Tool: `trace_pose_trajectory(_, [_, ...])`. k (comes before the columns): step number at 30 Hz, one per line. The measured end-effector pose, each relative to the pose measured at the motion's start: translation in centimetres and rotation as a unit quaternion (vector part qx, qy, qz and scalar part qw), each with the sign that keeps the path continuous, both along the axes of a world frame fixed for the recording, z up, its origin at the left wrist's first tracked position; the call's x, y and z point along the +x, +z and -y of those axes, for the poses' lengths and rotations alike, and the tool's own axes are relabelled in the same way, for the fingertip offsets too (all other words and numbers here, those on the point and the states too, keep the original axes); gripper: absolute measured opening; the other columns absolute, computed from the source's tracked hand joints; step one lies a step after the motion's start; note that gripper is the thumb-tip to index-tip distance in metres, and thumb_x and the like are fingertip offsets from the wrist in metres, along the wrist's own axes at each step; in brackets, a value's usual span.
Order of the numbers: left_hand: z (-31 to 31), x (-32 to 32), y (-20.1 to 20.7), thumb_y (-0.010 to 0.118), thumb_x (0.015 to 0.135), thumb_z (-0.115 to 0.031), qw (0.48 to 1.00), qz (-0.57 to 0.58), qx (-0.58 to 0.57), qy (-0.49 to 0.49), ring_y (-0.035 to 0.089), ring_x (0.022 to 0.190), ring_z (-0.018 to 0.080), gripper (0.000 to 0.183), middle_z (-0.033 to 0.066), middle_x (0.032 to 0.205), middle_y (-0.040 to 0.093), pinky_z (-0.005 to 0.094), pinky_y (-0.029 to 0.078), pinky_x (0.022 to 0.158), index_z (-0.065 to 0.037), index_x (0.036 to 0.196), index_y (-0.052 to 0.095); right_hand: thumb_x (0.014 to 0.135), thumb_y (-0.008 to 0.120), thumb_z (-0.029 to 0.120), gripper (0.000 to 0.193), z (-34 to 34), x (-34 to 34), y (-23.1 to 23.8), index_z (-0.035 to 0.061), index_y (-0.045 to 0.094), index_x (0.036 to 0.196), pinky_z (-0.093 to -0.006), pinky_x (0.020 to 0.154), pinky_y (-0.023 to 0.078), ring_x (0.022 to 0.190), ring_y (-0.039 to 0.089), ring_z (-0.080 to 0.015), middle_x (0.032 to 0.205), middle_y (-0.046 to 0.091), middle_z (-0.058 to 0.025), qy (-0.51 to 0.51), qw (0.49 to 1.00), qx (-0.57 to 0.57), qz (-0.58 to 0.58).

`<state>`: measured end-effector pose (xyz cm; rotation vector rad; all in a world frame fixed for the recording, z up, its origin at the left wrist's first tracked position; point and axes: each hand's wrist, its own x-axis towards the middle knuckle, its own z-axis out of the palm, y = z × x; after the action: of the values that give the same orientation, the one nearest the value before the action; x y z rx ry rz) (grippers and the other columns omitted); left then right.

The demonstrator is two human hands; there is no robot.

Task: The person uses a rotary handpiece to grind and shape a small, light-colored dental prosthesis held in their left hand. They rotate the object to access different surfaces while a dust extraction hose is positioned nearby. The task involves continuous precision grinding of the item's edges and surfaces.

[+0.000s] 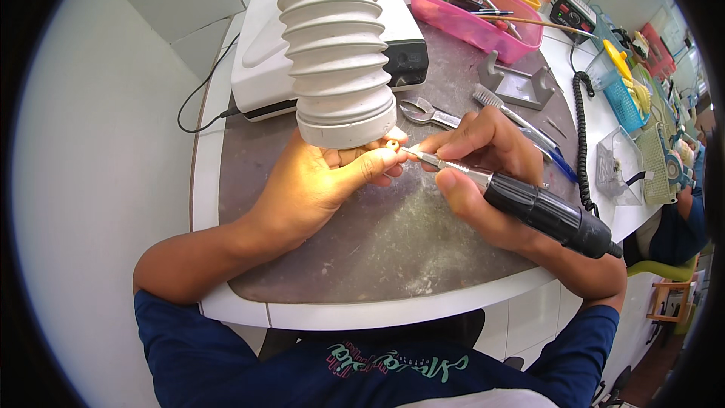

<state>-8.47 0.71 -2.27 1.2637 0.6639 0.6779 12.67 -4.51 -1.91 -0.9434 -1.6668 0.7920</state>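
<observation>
My left hand is closed, pinching a small tan, crown-like piece between thumb and fingertips. A dark hole shows in the piece. In my right hand is a rotary handpiece with a black body and silver nose, gripped like a pen. Its thin tip reaches left, close beside the piece; whether they touch I cannot tell. Over the left fingers hangs the mouth of a ribbed white suction hose, which hides part of them. Bright light falls on the left hand.
A white machine stands behind the hose. Metal tools, a brush and a grey stand lie beyond my right hand. Farther back are a pink basket of tools and a control box. A coiled cord hangs right; another person sits there.
</observation>
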Motion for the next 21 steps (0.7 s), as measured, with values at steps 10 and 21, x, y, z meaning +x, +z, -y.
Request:
trace_pose_trajectory(10, [0.01,-0.06,0.19,0.058,0.096,-0.014,1.0,-0.011,0.004,-0.018,0.061,0.096,0.0118,0.033,0.0092,0.113,0.063,0.0246,0.05,0.079,0.001,0.126,0.055,0.079,0.068,0.008,0.019,-0.36,-0.17,-1.0,-0.0008,0.056,0.09,-0.0275,0.073,0.057,0.078,0.07,-0.0165,0.089,0.069,-0.0152,0.024,0.998,0.049,-0.017])
trace_pose_trajectory(21, [-0.14,-0.09,-0.66,0.056,0.098,-0.016,1.0,0.014,0.011,0.011,0.061,0.1,0.0128,0.03,0.0113,0.116,0.064,0.0277,0.051,0.086,0.001,0.122,0.054,0.085,0.064,0.006,0.018,0.01,0.01,-0.15,0.0027,0.051,0.097,-0.031,0.083,0.048,0.105,0.065,-0.0266,0.082,0.056,-0.0092,0.061,0.998,0.004,0.035])
